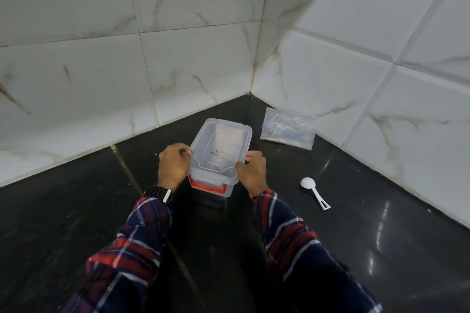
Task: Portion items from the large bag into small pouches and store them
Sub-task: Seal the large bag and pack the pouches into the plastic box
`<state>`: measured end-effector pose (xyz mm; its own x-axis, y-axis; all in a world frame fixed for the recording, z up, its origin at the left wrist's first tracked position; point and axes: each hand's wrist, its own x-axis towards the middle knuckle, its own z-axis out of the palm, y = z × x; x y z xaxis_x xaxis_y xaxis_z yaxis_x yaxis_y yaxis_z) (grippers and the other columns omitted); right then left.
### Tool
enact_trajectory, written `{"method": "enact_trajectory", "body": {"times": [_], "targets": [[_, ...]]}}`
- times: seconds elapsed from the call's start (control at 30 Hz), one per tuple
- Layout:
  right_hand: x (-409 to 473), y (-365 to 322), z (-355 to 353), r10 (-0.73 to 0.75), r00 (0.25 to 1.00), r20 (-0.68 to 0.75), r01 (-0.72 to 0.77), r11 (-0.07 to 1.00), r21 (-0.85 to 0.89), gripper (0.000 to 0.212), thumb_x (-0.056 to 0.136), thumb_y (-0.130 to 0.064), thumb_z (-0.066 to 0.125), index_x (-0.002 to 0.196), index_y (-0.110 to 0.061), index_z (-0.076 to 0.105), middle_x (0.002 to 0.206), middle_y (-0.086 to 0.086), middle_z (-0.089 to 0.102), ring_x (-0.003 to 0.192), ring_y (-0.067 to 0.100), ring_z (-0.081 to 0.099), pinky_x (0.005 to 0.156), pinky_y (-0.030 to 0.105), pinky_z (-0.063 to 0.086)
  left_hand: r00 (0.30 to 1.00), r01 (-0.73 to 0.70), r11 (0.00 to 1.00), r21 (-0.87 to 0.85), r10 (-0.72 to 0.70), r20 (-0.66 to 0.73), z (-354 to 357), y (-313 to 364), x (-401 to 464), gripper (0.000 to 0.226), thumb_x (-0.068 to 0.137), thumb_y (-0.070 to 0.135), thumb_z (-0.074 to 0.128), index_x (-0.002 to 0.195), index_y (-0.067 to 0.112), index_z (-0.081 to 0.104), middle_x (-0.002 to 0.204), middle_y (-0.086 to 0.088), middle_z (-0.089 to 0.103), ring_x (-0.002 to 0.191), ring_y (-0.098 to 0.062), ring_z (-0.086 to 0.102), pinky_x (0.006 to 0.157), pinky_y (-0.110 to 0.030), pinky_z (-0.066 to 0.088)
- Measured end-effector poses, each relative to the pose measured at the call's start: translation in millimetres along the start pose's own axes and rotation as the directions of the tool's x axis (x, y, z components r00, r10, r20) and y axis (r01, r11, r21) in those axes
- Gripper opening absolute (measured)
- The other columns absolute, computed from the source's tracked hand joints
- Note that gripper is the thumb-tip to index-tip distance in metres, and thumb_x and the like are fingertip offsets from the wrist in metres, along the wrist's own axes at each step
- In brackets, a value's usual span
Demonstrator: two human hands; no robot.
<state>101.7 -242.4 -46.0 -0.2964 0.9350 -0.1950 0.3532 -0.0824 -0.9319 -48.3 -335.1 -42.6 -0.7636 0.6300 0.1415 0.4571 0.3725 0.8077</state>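
Storage box (218,157) w/ lid on, gripped by both hands: left hand (174,163), right hand (251,169). Clear bag (288,128) & white scoop (314,191) lie to its right on black bench (76,211).

Dark scribble on container lid (218,144); illegible. No other text.

Left hand (173,165), right hand (251,170): fingers curled, grip on box (218,152) sides.

White marble-veined wall tiles (198,63) meet in a corner above a glossy black surface (381,236) reflecting light.
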Motion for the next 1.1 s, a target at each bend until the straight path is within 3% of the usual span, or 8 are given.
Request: {"method": "enact_trajectory", "body": {"times": [0.17,0.33,0.47,0.57,0.7,0.77,0.93,1.1], "targets": [[2,6,-3,0.008,0.998,0.062,-0.011,0.999,0.043,0.044,0.086,-0.007,0.065,0.121,-0.013,0.040,0.127,0.009,0.049,0.111,0.023,0.057,0.092,0.039,0.054,0.998,0.037,0.998,-0.047,-0.035,0.044,-5,0,5,0.012,0.091,0.007,0.058,0.093,0.007,0.070,0.095,-0.006,0.067,0.086,-0.013,0.056,0.084,-0.028,0.046],[1,9,-13,0.111,0.951,0.288,-0.184,0.953,0.242,0.057,0.081,-0.015,0.072,0.126,-0.014,0.036,0.126,0.010,0.056,0.109,0.027,0.061,0.088,0.044,0.055,0.956,0.183,0.970,-0.158,-0.139,0.257,-11,-3,10,0.024,0.084,0.021,0.070,0.104,0.010,0.062,0.105,-0.009,0.063,0.092,-0.022,0.063,0.069,-0.028,0.052],[0,11,-15,0.077,0.934,0.350,-0.165,0.960,0.228,0.035,0.084,-0.010,0.069,0.116,-0.013,0.055,0.121,0.010,0.062,0.112,0.027,0.060,0.089,0.042,0.053,0.903,0.292,0.931,-0.221,-0.192,0.383,-17,-6,12,0.034,0.080,0.022,0.074,0.109,0.014,0.058,0.097,-0.010,0.066,0.078,-0.020,0.064,0.057,-0.026,0.050],[3,15,-13,0.100,0.921,0.376,-0.194,0.955,0.223,0.040,0.082,-0.011,0.071,0.120,-0.012,0.056,0.121,0.010,0.063,0.110,0.027,0.062,0.089,0.045,0.054,0.874,0.366,0.881,-0.300,-0.214,0.437,-17,-10,12,0.038,0.078,0.016,0.075,0.111,0.014,0.056,0.099,-0.016,0.068,0.073,-0.020,0.067,0.049,-0.023,0.051],[11,19,-8,0.106,0.917,0.383,-0.194,0.961,0.198,0.064,0.076,-0.013,0.077,0.130,-0.010,0.043,0.126,0.011,0.058,0.106,0.027,0.064,0.078,0.045,0.059,0.890,0.330,0.883,-0.335,-0.172,0.423,-13,-14,11,0.039,0.080,0.012,0.072,0.114,0.012,0.053,0.091,-0.011,0.065,0.075,-0.020,0.067,0.056,-0.027,0.054],[11,19,-6,0.092,0.924,0.372,-0.169,0.969,0.178,0.065,0.077,-0.012,0.076,0.129,-0.011,0.038,0.125,0.009,0.055,0.108,0.026,0.062,0.079,0.045,0.059,0.887,0.312,0.887,-0.339,-0.144,0.439,-13,-18,12,0.042,0.081,0.011,0.071,0.118,0.011,0.052,0.087,-0.008,0.063,0.077,-0.020,0.066,0.059,-0.027,0.057],[14,18,-6,0.109,0.939,0.326,-0.147,0.985,0.093,0.059,0.080,-0.015,0.074,0.126,-0.013,0.035,0.121,0.006,0.056,0.106,0.026,0.062,0.076,0.042,0.060,0.863,0.299,0.921,-0.248,-0.150,0.483,-13,-13,17,0.038,0.085,0.012,0.067,0.120,0.010,0.053,0.088,-0.006,0.061,0.075,-0.018,0.064,0.058,-0.026,0.054],[13,1,-18,0.162,0.877,0.452,-0.195,0.980,0.027,0.055,0.080,-0.013,0.074,0.129,-0.011,0.048,0.122,0.010,0.062,0.108,0.028,0.063,0.070,0.036,0.060,0.763,0.273,0.962,0.029,-0.235,0.602,-21,9,32,0.019,0.089,0.016,0.063,0.106,0.012,0.055,0.093,-0.006,0.063,0.074,-0.014,0.060,0.058,-0.023,0.051]]}}
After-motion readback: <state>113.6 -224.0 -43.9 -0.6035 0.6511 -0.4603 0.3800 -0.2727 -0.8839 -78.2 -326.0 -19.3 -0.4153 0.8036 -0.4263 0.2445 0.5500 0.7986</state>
